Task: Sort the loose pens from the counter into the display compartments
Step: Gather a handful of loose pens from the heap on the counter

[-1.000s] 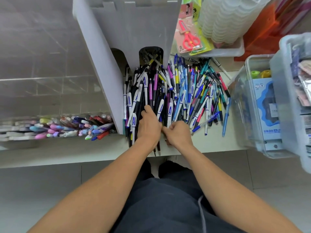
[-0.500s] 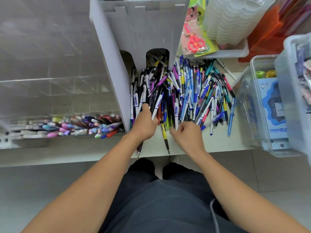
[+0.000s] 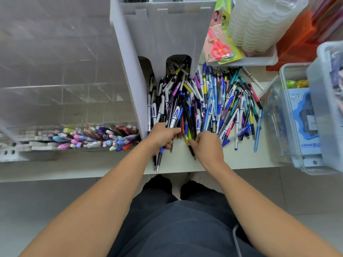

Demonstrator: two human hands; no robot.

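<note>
A big heap of loose pens [image 3: 209,101], blue, black, white, purple and teal, covers the pale counter [image 3: 241,158] in front of a grey display stand [image 3: 167,34] with arched compartment openings. My left hand [image 3: 163,136] is closed around a bundle of dark and white pens [image 3: 158,160] at the heap's near edge; their tips stick out below my fist. My right hand [image 3: 207,145] pinches a yellow and black pen [image 3: 190,143] just beside it. The two hands are a few centimetres apart.
A clear acrylic rack [image 3: 61,101] at the left holds coloured markers [image 3: 100,138]. At the right stand clear plastic bins [image 3: 297,117]. A white tray [image 3: 259,60] with packaged scissors [image 3: 220,47] and stacked cups sits behind the heap. The counter's front edge runs just below my hands.
My left hand has pulled back toward the counter edge with a bundle of pens. My right hand has closed on a yellow and black pen. The camera has shifted a little.
</note>
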